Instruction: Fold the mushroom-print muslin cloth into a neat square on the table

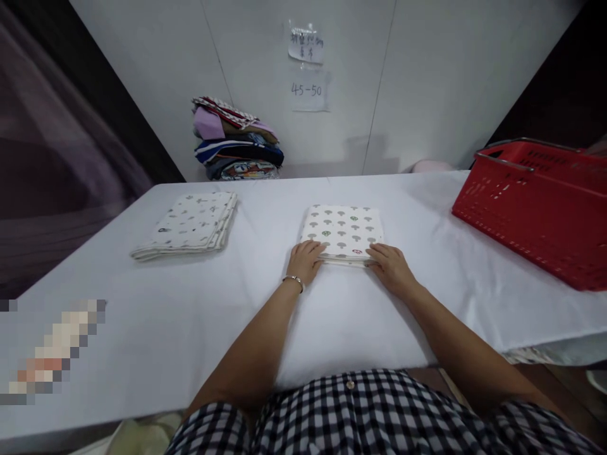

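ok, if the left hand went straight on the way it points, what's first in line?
The folded cloth in front of it: the left hand's fingertips already appear to touch its near left corner. Whether they'd push or slide over it is unclear.

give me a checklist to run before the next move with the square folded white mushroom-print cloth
1. Left bare hand at the near-left corner of the square folded white mushroom-print cloth: ok.
2. Right bare hand at its near-right corner: ok.
3. Folded white cloth with small grey prints lying apart from it: ok.
4. Red perforated plastic basket clear of both cloths: ok.
5. Inner layers smooth: cannot tell, they are hidden.
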`<action>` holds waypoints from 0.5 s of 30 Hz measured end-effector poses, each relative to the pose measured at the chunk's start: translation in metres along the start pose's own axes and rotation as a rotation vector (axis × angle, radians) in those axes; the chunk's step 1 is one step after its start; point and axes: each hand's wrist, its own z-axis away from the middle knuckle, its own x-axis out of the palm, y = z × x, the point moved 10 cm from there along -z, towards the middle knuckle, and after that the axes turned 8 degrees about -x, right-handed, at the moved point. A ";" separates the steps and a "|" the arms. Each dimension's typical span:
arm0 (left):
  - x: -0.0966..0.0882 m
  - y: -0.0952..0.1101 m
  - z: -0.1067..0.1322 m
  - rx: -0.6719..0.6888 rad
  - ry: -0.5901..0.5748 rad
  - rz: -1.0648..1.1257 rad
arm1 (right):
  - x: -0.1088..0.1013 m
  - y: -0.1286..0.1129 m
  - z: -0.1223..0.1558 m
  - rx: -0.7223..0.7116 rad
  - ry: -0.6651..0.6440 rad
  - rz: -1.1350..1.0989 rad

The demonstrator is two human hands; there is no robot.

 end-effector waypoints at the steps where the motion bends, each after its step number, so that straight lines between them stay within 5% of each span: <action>1: 0.000 0.000 0.000 0.004 -0.010 -0.004 | -0.001 -0.002 0.000 -0.018 -0.027 0.004; 8: -0.004 -0.004 0.000 0.051 -0.073 -0.058 | 0.000 -0.005 0.007 -0.124 -0.114 0.047; 15: -0.005 -0.002 -0.002 0.102 -0.122 -0.140 | 0.000 -0.004 -0.003 -0.190 -0.060 0.075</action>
